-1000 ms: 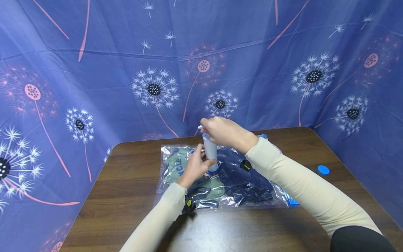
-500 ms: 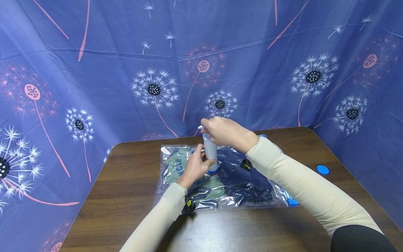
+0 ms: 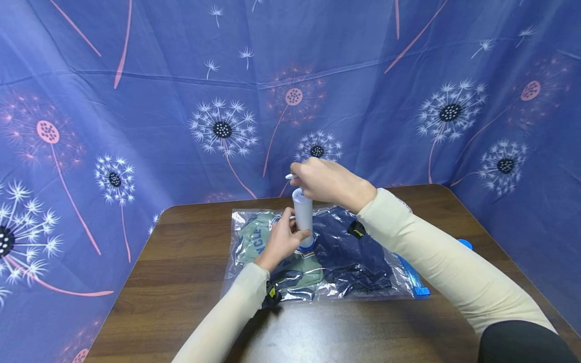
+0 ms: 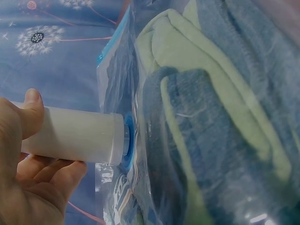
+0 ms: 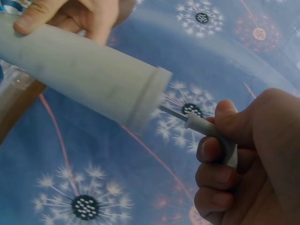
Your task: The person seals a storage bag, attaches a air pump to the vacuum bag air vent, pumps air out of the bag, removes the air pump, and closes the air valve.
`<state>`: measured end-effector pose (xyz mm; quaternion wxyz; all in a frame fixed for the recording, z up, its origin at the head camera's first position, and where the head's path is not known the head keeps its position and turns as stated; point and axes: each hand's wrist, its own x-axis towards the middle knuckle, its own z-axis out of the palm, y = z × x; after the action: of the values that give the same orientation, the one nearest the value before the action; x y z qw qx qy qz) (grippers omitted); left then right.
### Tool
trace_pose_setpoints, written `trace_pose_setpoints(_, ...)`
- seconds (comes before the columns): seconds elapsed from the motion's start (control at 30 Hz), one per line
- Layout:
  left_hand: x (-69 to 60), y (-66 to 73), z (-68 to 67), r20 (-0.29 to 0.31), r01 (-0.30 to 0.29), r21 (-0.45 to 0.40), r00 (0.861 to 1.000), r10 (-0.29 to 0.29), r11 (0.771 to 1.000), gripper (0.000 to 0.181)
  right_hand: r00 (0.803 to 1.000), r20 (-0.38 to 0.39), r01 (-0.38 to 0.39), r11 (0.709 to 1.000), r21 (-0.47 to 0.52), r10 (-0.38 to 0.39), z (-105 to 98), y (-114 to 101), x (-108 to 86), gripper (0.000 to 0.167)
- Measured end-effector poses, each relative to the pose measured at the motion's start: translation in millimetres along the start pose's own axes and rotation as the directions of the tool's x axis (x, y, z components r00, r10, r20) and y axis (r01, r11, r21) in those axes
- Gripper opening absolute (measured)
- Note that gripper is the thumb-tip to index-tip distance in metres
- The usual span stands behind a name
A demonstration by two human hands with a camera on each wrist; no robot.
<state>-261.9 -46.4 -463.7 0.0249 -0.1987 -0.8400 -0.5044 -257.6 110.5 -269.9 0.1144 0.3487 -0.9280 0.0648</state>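
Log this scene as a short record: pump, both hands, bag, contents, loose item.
Pump: white hand pump, roughly upright, lower end at the blue valve ring
Left hand: holds the pump's barrel
Right hand: grips the pump handle, thin rod exposed
Bag: clear plastic storage bag, lying on the wooden table
Contents: green garment, navy garment
Loose item: blue cap, partly hidden by the right sleeve

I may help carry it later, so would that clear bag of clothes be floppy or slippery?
The clear bag would probably sag, since its wrinkled film covers soft-looking clothes. Its glossy shine suggests it may be slippery. Pushing it could tip the tall, narrow white pump standing on it.
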Motion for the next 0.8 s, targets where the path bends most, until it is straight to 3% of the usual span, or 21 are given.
trace_pose_setpoints(0.23, -0.7, -0.3, -0.2, 0.011, 0.009, -0.014, 1.000, -0.009, 1.000, 0.045, 0.993, -0.119, 0.004, 1.000, 0.003, -0.004, -25, -3, 5.6, 0.016)
trace_pose_setpoints(0.5, -0.8, 1.6, 0.2, 0.014, 0.017, -0.021, 1.000, -0.017, 1.000, 0.045, 0.942, -0.334, 0.006, 0.999, -0.054, -0.024, -53, -4, 6.5, 0.023)
trace_pose_setpoints(0.63, -1.4, 2.3, 0.1, 0.012, 0.019, -0.011, 1.000, -0.019, 1.000, 0.046, 0.926, -0.378, -0.005, 0.998, -0.057, -0.017, -58, -5, 5.8, 0.022)
trace_pose_setpoints(0.8, -1.8, 2.4, -0.2, 0.006, 0.011, -0.002, 1.000, -0.011, 1.000, 0.045, 0.930, -0.368, 0.005, 0.999, -0.043, -0.020, -51, -6, 4.2, 0.022)
